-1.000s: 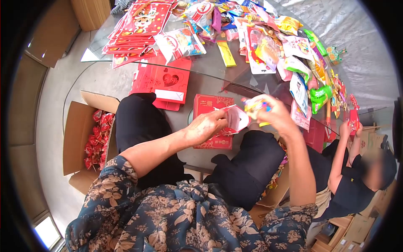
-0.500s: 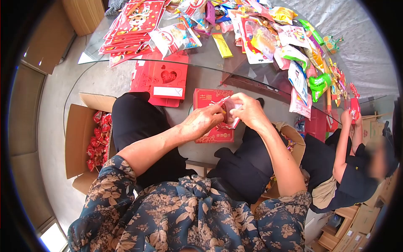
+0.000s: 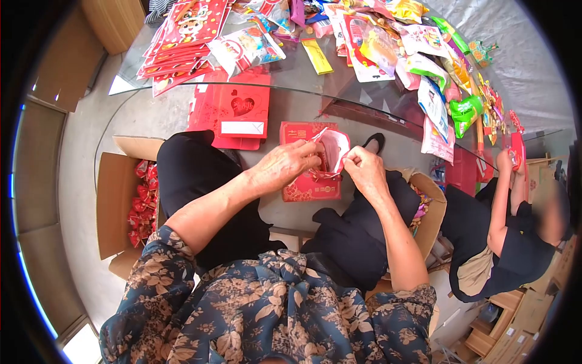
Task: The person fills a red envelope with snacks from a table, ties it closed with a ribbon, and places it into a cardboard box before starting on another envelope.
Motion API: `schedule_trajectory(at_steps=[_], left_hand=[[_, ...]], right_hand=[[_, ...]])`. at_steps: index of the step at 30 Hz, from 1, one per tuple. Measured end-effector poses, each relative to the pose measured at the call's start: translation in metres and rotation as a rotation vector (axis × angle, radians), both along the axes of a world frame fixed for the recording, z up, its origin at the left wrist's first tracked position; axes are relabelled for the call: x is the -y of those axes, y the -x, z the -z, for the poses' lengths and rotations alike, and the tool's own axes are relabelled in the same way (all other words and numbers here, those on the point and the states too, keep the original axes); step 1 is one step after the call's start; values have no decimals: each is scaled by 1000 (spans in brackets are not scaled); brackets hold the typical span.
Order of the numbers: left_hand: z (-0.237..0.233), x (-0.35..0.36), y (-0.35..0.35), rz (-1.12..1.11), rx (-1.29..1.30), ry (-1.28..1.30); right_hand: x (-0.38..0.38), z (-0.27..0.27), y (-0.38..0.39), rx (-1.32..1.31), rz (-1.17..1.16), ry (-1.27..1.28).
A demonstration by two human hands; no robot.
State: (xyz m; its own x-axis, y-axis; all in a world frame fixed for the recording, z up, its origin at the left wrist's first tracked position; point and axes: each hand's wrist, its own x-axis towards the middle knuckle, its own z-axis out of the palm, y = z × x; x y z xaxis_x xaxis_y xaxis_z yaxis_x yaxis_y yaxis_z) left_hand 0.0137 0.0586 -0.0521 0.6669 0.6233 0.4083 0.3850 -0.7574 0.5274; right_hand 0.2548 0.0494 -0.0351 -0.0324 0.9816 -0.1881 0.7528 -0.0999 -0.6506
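Observation:
Between my hands is a small red bag (image 3: 333, 145), its mouth spread wide so the pale inside shows. My left hand (image 3: 285, 162) pinches the bag's left edge. Fingers of my right hand (image 3: 366, 171) are closed on the opposite edge, to the right. Both hands are above a red printed box (image 3: 311, 190) with gold patterns, which lies low between my knees. What the bag contains, if anything, I cannot make out.
A glass table (image 3: 291, 90) ahead bears red printed bags (image 3: 195, 24) and many snack packets (image 3: 371, 51). Red gift boxes (image 3: 242, 109) sit below its edge. Cartons of wrapped sweets stand left (image 3: 115, 206) and right (image 3: 433, 209). A co-worker (image 3: 506, 242) sits at right, holding something red.
The bag's mouth has been pulled wider. My right hand has moved slightly down and right, onto the bag's right edge. The whole view has shifted a little.

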Motion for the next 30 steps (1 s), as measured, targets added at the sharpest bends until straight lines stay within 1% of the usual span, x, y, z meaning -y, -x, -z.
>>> schedule_trajectory(at_steps=[3,5,6,8,9,10,12,13,14,16,18,19,22,23,26,30], left_hand=[[5,-7,6,8,-85,67],[2,-5,4,40,-32,22],[0,-2,3,56,-8,4],[7,3,0,79,-94,-31],[8,3,0,83,-135,-52],[10,4,1,63,-94,-22],[10,-3,1,37,-17,36],[6,-6,-1,12,50,54],[15,-10,-5,-51,59,37],[7,-14,-11,-131,45,72],[3,-14,-20,-170,70,89],[1,-13,-24,-185,80,98],[11,-15,-36,-219,88,79],[13,-16,-37,-239,88,99],[2,-11,-37,-326,18,314],[9,-8,-35,-360,117,373]], right_hand=[[0,-3,1,-12,13,-60],[-1,-4,3,-34,34,-128],[-3,0,2,-69,35,-102],[-3,8,-5,-139,59,-52],[-3,5,-7,-263,116,-24],[-2,4,-6,-437,193,-97],[6,-8,-10,-500,320,26],[14,-1,-18,-476,278,73],[24,7,-19,-471,265,218],[43,17,-13,-451,228,494],[61,29,3,-546,176,476],[61,29,8,-657,164,498],[47,46,22,-916,257,581],[43,50,26,-971,243,631],[33,66,39,-1200,244,751],[36,90,64,-1413,346,657]])
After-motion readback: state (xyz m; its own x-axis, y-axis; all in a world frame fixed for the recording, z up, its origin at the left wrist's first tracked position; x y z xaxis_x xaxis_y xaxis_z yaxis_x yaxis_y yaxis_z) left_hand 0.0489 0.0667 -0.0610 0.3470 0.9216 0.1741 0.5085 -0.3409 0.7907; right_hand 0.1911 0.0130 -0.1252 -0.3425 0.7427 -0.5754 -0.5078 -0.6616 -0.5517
